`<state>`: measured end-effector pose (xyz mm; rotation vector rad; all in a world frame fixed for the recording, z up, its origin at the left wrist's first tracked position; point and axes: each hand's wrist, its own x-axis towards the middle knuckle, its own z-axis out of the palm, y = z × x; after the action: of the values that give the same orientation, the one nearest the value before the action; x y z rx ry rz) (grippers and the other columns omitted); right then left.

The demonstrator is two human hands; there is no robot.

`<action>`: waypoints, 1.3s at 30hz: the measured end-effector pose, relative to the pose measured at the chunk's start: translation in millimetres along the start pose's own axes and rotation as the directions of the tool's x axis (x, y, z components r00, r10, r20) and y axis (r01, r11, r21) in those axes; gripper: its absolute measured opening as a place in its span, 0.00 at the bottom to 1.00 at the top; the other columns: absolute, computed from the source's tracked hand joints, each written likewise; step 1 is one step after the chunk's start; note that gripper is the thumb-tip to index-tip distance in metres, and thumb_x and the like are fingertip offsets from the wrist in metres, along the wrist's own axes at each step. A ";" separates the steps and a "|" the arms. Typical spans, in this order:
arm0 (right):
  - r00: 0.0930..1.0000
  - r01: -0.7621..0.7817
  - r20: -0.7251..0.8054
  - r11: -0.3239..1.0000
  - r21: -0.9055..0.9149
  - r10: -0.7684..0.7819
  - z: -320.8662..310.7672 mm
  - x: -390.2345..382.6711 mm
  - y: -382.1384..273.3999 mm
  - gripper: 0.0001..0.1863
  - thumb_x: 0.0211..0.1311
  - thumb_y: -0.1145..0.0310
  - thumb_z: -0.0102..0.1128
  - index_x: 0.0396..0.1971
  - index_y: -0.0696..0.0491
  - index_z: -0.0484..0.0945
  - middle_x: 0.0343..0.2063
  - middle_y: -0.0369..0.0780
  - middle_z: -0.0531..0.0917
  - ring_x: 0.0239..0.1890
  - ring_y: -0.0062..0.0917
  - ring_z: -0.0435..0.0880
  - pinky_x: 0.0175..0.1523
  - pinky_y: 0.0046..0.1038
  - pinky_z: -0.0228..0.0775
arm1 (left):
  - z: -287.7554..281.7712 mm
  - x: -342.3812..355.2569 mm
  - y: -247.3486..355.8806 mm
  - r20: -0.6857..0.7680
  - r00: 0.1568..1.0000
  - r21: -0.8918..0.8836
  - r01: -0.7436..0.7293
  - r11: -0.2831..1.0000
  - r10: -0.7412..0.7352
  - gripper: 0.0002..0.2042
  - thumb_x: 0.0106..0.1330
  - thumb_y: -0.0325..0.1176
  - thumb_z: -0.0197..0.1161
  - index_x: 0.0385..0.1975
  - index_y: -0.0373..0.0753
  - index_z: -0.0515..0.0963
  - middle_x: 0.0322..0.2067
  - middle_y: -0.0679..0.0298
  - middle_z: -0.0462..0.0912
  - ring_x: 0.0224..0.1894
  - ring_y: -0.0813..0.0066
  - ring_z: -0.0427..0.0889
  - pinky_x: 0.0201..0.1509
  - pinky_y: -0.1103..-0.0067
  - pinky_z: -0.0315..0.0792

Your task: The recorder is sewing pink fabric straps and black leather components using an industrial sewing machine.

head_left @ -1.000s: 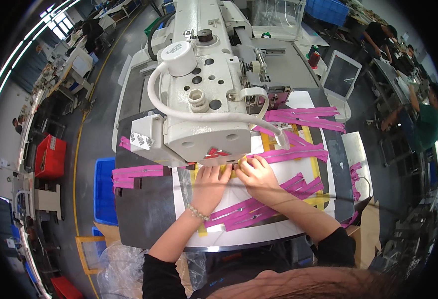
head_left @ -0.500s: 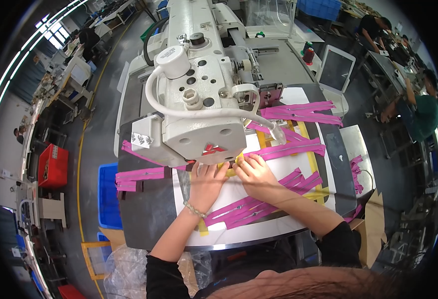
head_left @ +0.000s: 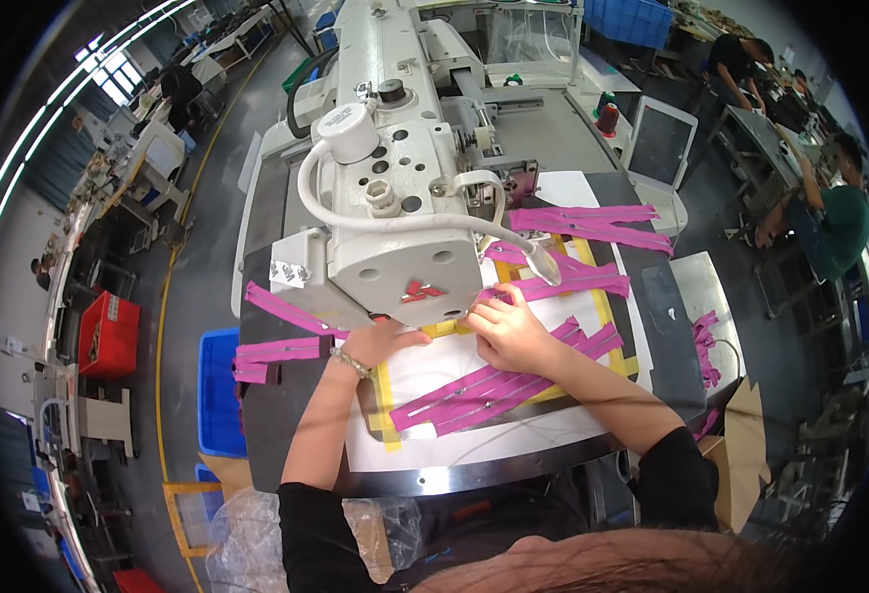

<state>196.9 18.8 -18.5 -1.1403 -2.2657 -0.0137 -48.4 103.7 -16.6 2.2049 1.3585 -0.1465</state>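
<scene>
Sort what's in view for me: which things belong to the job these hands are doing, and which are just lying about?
Likely in use:
pink zippers around the right hand
white sheet
yellow tape
white machine near the left hand

Apparently lying about:
blue bin
red crate
clear plastic
cardboard box

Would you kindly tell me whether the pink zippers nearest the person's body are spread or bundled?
Spread: the zippers lie flat, as long strips slanting across the white sheet.
</scene>
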 end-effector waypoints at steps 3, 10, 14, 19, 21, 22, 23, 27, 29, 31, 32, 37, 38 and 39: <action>0.999 -0.026 0.036 1.000 0.014 0.026 0.2 -0.7 4.7 0.14 0.41 0.76 0.57 0.34 0.53 0.73 0.42 0.38 0.80 0.46 0.28 0.79 0.61 0.43 0.55 | -0.1 19.0 -7.4 0.189 0.981 -0.283 0.006 0.959 0.050 0.31 0.52 0.60 0.65 0.47 0.41 0.76 0.40 0.62 0.81 0.44 0.63 0.78 0.51 0.74 0.68; 0.999 -0.007 -0.038 1.000 0.019 0.008 0.0 -7.8 7.5 0.15 0.42 0.76 0.56 0.35 0.51 0.74 0.43 0.38 0.80 0.46 0.28 0.79 0.62 0.43 0.53 | -6.3 29.2 -2.5 -0.144 0.893 -0.035 -0.436 0.899 0.427 0.28 0.46 0.56 0.71 0.43 0.42 0.78 0.41 0.65 0.81 0.45 0.68 0.78 0.51 0.74 0.69; 0.999 0.000 -0.051 1.000 -0.004 0.000 -1.1 -11.2 10.5 0.15 0.42 0.76 0.57 0.36 0.51 0.74 0.42 0.38 0.80 0.46 0.27 0.79 0.62 0.42 0.54 | -8.9 28.9 8.0 -0.156 0.914 -0.082 -0.390 0.917 0.374 0.25 0.44 0.50 0.73 0.42 0.45 0.80 0.41 0.68 0.82 0.44 0.70 0.78 0.51 0.74 0.70; 0.997 0.013 -0.073 1.000 0.004 -0.013 -1.6 -4.6 8.1 0.14 0.42 0.75 0.58 0.34 0.51 0.73 0.42 0.37 0.80 0.46 0.27 0.79 0.61 0.41 0.54 | -5.1 28.3 -3.8 -0.211 0.912 -0.161 -0.387 0.908 0.352 0.23 0.42 0.45 0.75 0.40 0.47 0.82 0.40 0.69 0.83 0.43 0.72 0.79 0.50 0.75 0.71; 0.998 -0.004 -0.055 1.000 -0.006 0.003 -0.1 -6.8 10.4 0.13 0.43 0.74 0.59 0.33 0.50 0.72 0.42 0.37 0.80 0.47 0.26 0.78 0.61 0.41 0.54 | -0.5 29.1 -6.6 -0.257 0.886 -0.212 -0.440 0.872 0.385 0.22 0.41 0.45 0.76 0.39 0.46 0.83 0.39 0.69 0.83 0.42 0.72 0.79 0.49 0.75 0.71; 0.999 -0.004 -0.053 1.000 -0.010 0.003 -1.8 -8.9 11.9 0.13 0.43 0.74 0.59 0.33 0.50 0.72 0.42 0.37 0.80 0.47 0.26 0.78 0.61 0.41 0.54 | -3.8 23.2 5.3 -0.240 0.895 -0.289 -0.436 0.852 0.376 0.23 0.45 0.49 0.73 0.40 0.43 0.81 0.39 0.66 0.82 0.43 0.71 0.78 0.49 0.75 0.71; 0.999 -0.002 -0.054 1.000 -0.016 0.002 -3.6 -10.6 13.4 0.13 0.43 0.73 0.59 0.33 0.50 0.72 0.42 0.36 0.80 0.47 0.26 0.78 0.60 0.42 0.55 | -4.7 19.8 13.2 -0.221 0.902 -0.365 -0.428 0.827 0.370 0.26 0.50 0.53 0.71 0.41 0.39 0.79 0.39 0.63 0.81 0.43 0.70 0.77 0.48 0.75 0.70; 0.997 0.012 -0.069 1.000 -0.018 -0.013 -3.8 -7.1 8.1 0.13 0.45 0.70 0.61 0.33 0.50 0.72 0.43 0.35 0.80 0.46 0.24 0.78 0.60 0.42 0.55 | 5.3 4.9 10.2 -0.173 0.960 -0.504 -0.278 0.817 0.221 0.25 0.50 0.51 0.71 0.41 0.38 0.78 0.38 0.62 0.81 0.42 0.70 0.78 0.46 0.77 0.71; 0.999 0.005 -0.035 0.999 -0.036 -0.006 -4.8 -11.5 6.2 0.13 0.47 0.69 0.62 0.35 0.50 0.74 0.43 0.35 0.80 0.46 0.23 0.78 0.59 0.41 0.55 | 5.8 -2.6 15.6 -0.155 0.975 -0.486 -0.213 0.848 0.157 0.29 0.47 0.52 0.72 0.45 0.38 0.77 0.42 0.60 0.80 0.46 0.66 0.76 0.52 0.72 0.67; 1.000 0.007 -0.003 0.999 -0.048 -0.007 -4.6 -13.8 3.3 0.13 0.48 0.68 0.63 0.37 0.50 0.76 0.43 0.35 0.80 0.46 0.23 0.79 0.59 0.41 0.55 | 12.3 -11.1 18.0 -0.253 0.957 -0.355 -0.229 0.906 0.143 0.32 0.45 0.52 0.72 0.47 0.39 0.75 0.45 0.58 0.78 0.50 0.63 0.74 0.55 0.69 0.63; 1.000 -0.003 0.000 0.999 -0.044 0.003 -4.5 -16.2 1.1 0.12 0.50 0.68 0.63 0.37 0.49 0.76 0.43 0.34 0.80 0.46 0.22 0.79 0.59 0.40 0.55 | 15.3 -14.1 19.4 -0.343 0.928 -0.219 -0.228 0.949 0.144 0.35 0.43 0.53 0.73 0.49 0.39 0.74 0.48 0.57 0.76 0.53 0.60 0.71 0.58 0.65 0.60; 1.000 -0.003 0.008 0.998 -0.068 0.004 -8.9 -26.0 -5.5 0.11 0.51 0.66 0.64 0.36 0.48 0.77 0.44 0.33 0.81 0.47 0.20 0.79 0.58 0.38 0.54 | 4.2 -32.6 49.9 -0.378 0.910 -0.113 -0.229 0.967 0.171 0.40 0.37 0.55 0.74 0.52 0.40 0.71 0.52 0.57 0.72 0.58 0.57 0.65 0.60 0.64 0.54; 1.000 0.002 0.011 0.998 -0.070 -0.001 -8.9 -25.9 -5.1 0.11 0.51 0.66 0.64 0.36 0.48 0.77 0.44 0.33 0.81 0.47 0.20 0.79 0.58 0.38 0.54 | 5.9 -33.5 52.6 -0.395 0.905 -0.065 -0.201 0.977 0.160 0.41 0.35 0.56 0.74 0.51 0.40 0.72 0.52 0.57 0.72 0.57 0.56 0.65 0.59 0.65 0.54; 1.000 0.021 0.022 0.995 -0.093 -0.019 -9.7 -24.3 -5.3 0.11 0.51 0.66 0.65 0.35 0.48 0.77 0.44 0.33 0.81 0.46 0.20 0.79 0.58 0.38 0.54 | 9.4 -33.4 50.6 -0.403 0.901 -0.067 -0.201 0.977 0.158 0.41 0.35 0.56 0.74 0.51 0.40 0.72 0.52 0.57 0.72 0.57 0.56 0.65 0.59 0.65 0.54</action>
<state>209.0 -4.9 -21.6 -1.1703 -2.3163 -0.1168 -19.7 54.9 7.0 2.3345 1.3149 0.4566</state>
